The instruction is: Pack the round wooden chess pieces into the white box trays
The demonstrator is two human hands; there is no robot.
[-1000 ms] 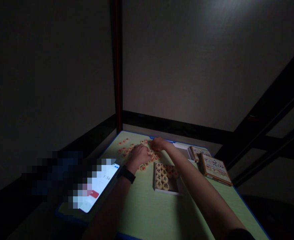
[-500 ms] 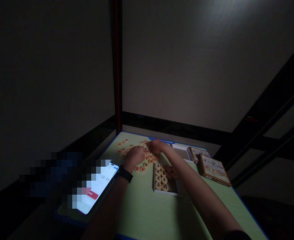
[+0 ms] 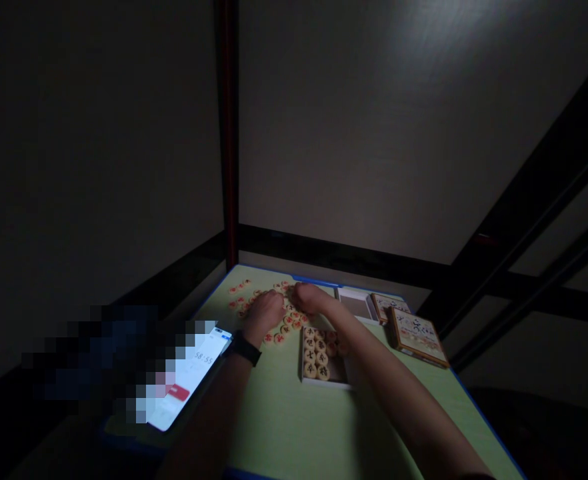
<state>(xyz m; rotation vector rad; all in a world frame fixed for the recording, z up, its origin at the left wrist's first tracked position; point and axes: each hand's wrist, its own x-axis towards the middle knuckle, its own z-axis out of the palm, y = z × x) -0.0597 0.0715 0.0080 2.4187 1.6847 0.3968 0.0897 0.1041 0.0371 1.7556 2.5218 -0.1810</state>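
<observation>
Round wooden Chinese chess pieces (image 3: 287, 329) with red or black characters lie scattered over the far part of the green table (image 3: 284, 413). My left hand (image 3: 267, 312), with a dark band at its wrist, rests low among them, fingers curled inward. Just to its right my right hand (image 3: 311, 298) is closed over the far side of the scatter. Whatever either hand pinches is hidden beneath the fingers. Nearer to me, partly behind my right forearm, an open box tray (image 3: 324, 383) holds rows of black-character pieces on its left and a few red ones at upper right.
A lit phone (image 3: 189, 380) showing a timer lies by the left table edge. Behind my right forearm is a second open tray (image 3: 357, 307). Two printed box lids (image 3: 418, 335) overlap on the right. Walls stand close behind the table.
The whole view has shifted slightly, so the table and things on it sit a little farther left. Both hands stay over the scattered pieces, with my left hand slightly farther from my right.
</observation>
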